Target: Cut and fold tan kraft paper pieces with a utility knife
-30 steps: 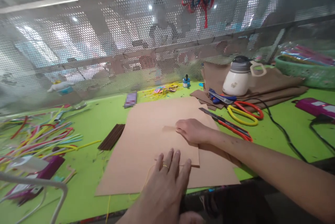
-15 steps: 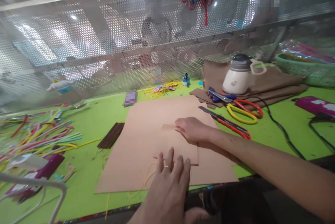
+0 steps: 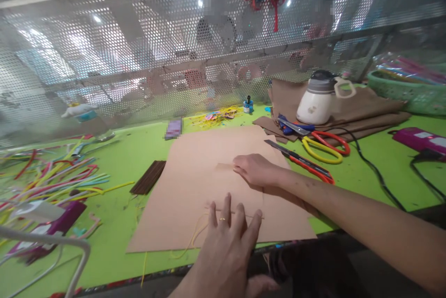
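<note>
A large tan paper sheet (image 3: pixel 163 219) lies flat on the green table, with a smaller tan paper piece (image 3: pixel 249 200) on top of it. My left hand (image 3: pixel 226 242) rests palm down with fingers spread, the fingertips at the smaller piece's near edge. Over the middle of the paper, my right hand (image 3: pixel 256 169) is closed, fingertips pressed at one end of a short, narrow tan strip (image 3: pixel 224 166). Whether it grips the strip or only presses there, I cannot make out. Thin yellow string (image 3: pixel 193 240) lies beside my left hand.
Right of the paper are a utility knife (image 3: pixel 299 161), scissors (image 3: pixel 322 149) and a white jug (image 3: pixel 315 100) on folded brown sheets (image 3: pixel 376 107). Leftward lie a bundle of brown sticks (image 3: pixel 149 178) and colourful fuzzy stems (image 3: pixel 69 177). A perforated metal screen (image 3: pixel 139 56) stands behind.
My left hand's fingers have spread a little wider, and the smaller piece's near edge lies flatter. My right hand stays in place. Behind the screen, people have shifted slightly.
</note>
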{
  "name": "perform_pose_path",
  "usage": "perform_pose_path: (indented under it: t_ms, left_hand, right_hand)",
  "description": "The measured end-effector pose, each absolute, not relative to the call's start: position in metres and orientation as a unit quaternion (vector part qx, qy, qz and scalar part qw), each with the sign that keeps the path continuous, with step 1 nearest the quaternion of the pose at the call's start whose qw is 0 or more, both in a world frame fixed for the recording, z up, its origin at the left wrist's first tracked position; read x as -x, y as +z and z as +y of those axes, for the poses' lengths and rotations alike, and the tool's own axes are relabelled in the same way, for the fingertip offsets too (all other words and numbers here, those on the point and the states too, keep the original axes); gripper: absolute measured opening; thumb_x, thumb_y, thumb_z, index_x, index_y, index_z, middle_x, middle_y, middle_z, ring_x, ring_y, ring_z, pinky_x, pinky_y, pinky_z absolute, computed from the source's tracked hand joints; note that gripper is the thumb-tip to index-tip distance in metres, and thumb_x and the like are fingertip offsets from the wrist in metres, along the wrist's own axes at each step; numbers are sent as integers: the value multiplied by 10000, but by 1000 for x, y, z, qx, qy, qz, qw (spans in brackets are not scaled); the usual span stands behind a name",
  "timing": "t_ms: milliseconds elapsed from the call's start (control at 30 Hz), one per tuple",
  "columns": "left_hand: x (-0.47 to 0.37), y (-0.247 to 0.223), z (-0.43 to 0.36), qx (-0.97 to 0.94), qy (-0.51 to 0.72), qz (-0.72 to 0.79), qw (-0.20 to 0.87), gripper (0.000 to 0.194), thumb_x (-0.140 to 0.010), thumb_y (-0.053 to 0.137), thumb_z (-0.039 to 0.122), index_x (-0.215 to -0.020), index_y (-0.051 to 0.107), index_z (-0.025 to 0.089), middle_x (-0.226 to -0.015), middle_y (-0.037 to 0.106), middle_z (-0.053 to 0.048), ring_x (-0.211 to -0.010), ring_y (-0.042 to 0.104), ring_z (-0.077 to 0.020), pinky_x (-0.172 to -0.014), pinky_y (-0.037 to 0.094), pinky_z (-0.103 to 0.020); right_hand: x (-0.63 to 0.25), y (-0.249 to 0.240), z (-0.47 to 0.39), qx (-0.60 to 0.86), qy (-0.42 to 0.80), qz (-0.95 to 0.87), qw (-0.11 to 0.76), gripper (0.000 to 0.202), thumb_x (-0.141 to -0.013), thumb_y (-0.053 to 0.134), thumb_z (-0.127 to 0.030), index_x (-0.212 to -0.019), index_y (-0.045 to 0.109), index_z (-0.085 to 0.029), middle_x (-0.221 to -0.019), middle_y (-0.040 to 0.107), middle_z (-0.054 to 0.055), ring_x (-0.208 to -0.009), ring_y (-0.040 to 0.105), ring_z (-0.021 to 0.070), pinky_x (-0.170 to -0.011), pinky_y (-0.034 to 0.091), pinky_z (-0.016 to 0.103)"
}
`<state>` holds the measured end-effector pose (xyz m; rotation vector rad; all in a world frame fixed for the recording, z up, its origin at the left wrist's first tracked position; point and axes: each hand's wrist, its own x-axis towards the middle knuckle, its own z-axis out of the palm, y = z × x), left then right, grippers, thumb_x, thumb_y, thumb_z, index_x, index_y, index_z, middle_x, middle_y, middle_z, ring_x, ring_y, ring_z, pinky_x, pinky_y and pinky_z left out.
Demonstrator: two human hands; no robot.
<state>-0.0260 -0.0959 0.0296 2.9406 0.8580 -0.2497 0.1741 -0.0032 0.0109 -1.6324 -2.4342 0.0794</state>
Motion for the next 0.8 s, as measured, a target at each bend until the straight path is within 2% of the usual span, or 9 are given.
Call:
perform_pose_path:
  t_ms: [200,300,400,500,600,700,800]
  left_hand:
    - [27,23,-95,-957,-80,276,33,961,-749,470,804,-1514,253,264,-1537,192,-308,-1368,53,-566,-960,158,-837]
    - [27,21,-95,-958,-76,276,29,963,-722,541,786,-1510,243,321,-1542,164,-303,-1351,34,-583,-937,161,-850]
    - [27,21,-95,-958,-77,275,30,949,-736,511,792,-1509,258,304,-1538,173,-302,-1351,49,-581,-937,173,-848]
    - [28,20,-93,-961,-65,268,26,958,-768,414,815,-1517,252,240,-1532,202,-296,-1362,100,-569,-950,202,-835]
    - [34,16,-92,-968,-25,251,2,976,-832,309,788,-1510,241,89,-1529,228,-286,-1393,176,-510,-1026,246,-755]
    - [42,11,-93,-972,29,226,-55,952,-873,301,742,-1446,333,-18,-1495,299,-305,-1394,252,-467,-1055,330,-643]
    - [46,9,-95,-963,82,229,-120,894,-883,341,717,-1363,455,-28,-1442,403,-307,-1351,366,-440,-1021,413,-542]
  right_hand:
    - [-174,11,-3,555,26,-825,105,213,-978,426,-276,-930,607,-176,-963,716,76,-789,648,201,-601,298,285]
    - [-174,12,-3,555,28,-824,108,206,-975,429,-275,-926,604,-179,-958,717,75,-789,646,203,-595,290,286]
    - [-174,11,-2,557,31,-823,110,202,-971,432,-276,-920,600,-178,-948,716,75,-788,644,204,-589,281,288]
    - [-175,10,-2,555,32,-824,111,206,-975,426,-284,-921,596,-180,-943,715,71,-785,644,200,-592,283,288]
    - [-175,9,-3,551,30,-827,111,210,-981,417,-281,-923,590,-178,-957,712,75,-786,643,197,-598,287,289]
    - [-175,9,-3,548,28,-829,110,206,-982,414,-277,-933,587,-178,-970,708,75,-792,639,196,-602,289,288]
    - [-175,9,-3,548,28,-829,107,201,-981,415,-269,-933,587,-177,-965,705,73,-794,636,197,-602,288,288]
